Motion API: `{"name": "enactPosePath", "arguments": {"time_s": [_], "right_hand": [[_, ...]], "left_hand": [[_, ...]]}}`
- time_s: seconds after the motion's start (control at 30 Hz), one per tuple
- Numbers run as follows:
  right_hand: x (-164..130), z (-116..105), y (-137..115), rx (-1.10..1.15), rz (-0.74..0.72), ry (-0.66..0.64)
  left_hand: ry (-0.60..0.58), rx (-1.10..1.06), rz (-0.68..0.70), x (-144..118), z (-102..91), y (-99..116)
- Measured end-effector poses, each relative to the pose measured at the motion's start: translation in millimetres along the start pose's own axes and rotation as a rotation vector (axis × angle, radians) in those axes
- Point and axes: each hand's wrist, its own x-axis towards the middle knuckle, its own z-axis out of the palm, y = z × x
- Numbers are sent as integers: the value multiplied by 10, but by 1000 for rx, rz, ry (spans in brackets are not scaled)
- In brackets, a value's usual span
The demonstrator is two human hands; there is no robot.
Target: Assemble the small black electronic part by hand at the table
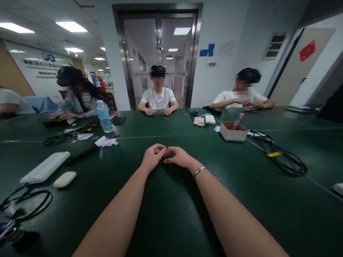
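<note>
Both my arms reach forward over the dark green table (pixel 177 206), and the hands meet near its middle. The fingers of my left hand (pixel 153 157) are curled and pinched together. My right hand (pixel 178 157), with a silver bracelet (pixel 199 172) at the wrist, curves in from the other side, its thumb and fingertips closed against the left fingertips. Something small and dark shows between the fingertips; it is too small to name.
At left lie a white power bank (pixel 45 168), a white oval case (pixel 65 179) and black cables. A water bottle (pixel 104 116) stands beyond. To the right are a cardboard box (pixel 233 132) and a coiled black cable (pixel 289 161). Several people sit around the table.
</note>
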Motion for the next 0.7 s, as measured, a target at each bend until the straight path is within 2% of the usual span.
{"name": "enactPosePath", "arguments": {"time_s": [0.17, 0.27, 0.37, 0.43, 0.5, 0.57, 0.6, 0.7], "right_hand": [[-85, 163, -101, 183, 133, 5], [-125, 211, -68, 343, 142, 48], [-134, 236, -17, 444, 114, 97], [-130, 239, -1, 468, 109, 98], [-153, 203, -2, 478, 120, 76], [-242, 90, -11, 480, 140, 29], [-323, -3, -17, 477, 151, 3], [-725, -418, -46, 414, 197, 5]], "left_hand": [[-19, 33, -9, -104, 44, 98], [-13, 93, -44, -226, 71, 186], [30, 209, -89, -406, 53, 359], [26, 339, -90, -553, -46, 532], [-67, 509, -81, -722, -261, 703], [-171, 724, -129, -925, -601, 803], [-172, 835, -171, -1043, -810, 809], [-38, 1073, -396, -1466, -1509, 649]]}}
